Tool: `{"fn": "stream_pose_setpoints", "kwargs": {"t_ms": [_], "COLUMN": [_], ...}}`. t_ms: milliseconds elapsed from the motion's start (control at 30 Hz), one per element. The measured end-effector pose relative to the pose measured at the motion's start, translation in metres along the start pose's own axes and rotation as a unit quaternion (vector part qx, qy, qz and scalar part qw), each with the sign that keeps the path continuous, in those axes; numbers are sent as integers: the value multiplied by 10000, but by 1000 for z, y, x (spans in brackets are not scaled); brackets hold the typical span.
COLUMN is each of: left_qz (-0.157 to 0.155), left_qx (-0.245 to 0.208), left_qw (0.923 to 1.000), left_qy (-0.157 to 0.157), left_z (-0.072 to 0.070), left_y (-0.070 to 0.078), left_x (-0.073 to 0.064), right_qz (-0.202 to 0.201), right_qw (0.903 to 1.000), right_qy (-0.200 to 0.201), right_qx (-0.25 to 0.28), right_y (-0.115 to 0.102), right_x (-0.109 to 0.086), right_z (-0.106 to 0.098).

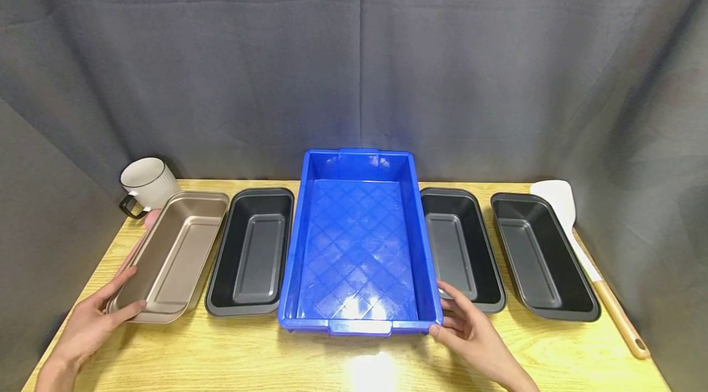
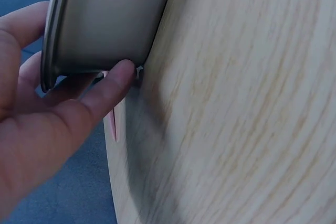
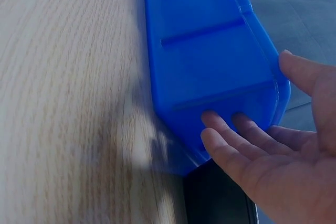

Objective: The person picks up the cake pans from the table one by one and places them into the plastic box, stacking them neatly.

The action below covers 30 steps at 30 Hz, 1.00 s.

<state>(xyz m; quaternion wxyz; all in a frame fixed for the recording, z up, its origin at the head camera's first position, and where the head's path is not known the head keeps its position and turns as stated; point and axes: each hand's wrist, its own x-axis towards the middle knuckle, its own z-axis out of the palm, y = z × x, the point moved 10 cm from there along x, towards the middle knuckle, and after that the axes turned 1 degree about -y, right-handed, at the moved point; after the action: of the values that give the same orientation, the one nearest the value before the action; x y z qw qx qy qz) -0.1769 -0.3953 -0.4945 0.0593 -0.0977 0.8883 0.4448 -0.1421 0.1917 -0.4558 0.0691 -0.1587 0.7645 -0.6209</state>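
Observation:
At the left, my left hand [image 1: 88, 324] holds the near left corner of a beige loaf pan [image 1: 179, 260], thumb over the near end and a finger at the left rim. The left wrist view shows the loaf pan [image 2: 110, 19] from outside, a fingertip at its lower corner. In the middle stands a blue plastic tray [image 1: 359, 326]. My right hand [image 1: 475, 337] grips its near right corner, the thumb at the front rim and the other fingers against the right side. Those fingers meet the tray's outer wall [image 3: 210, 51] in the right wrist view.
Dark loaf pans stand on both sides of the tray: one on its left [image 1: 260, 257], two on its right [image 1: 450, 244] [image 1: 536, 257]. A white mug [image 1: 149, 183] and a pink utensil [image 1: 152, 219] are at far left. A white spatula [image 1: 558, 201] with a wooden handle lies far right.

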Motion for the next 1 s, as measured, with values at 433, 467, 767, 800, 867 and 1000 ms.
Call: {"fn": "stream_pose_setpoints", "kwargs": {"t_ms": [433,467,767,800,867,1000], "left_qz": [-27,-40,-215,-237,-214,-127], "left_qx": [-806,-885,-1860,-2038,-2409,-3123], "left_qw": [9965,9958,9820,9784,9701,9496], "left_qy": [-228,-230,-238,-235,-213,-230], "left_z": [7,7,9,9,9,12], "left_y": [2,2,-5,-5,-6,-6], "left_x": [0,0,0,0,0,0], "right_qz": [-90,-87,-217,-226,-231,-208], "right_qw": [9999,9999,9998,9997,9997,9998], "right_qy": [-74,-65,-17,-20,-28,-20], "right_qx": [85,84,21,27,41,25], "right_y": [-2,-2,-4,-4,-4,-3], "right_x": [1,1,0,0,0,0], "right_z": [0,0,1,1,2,1]}}
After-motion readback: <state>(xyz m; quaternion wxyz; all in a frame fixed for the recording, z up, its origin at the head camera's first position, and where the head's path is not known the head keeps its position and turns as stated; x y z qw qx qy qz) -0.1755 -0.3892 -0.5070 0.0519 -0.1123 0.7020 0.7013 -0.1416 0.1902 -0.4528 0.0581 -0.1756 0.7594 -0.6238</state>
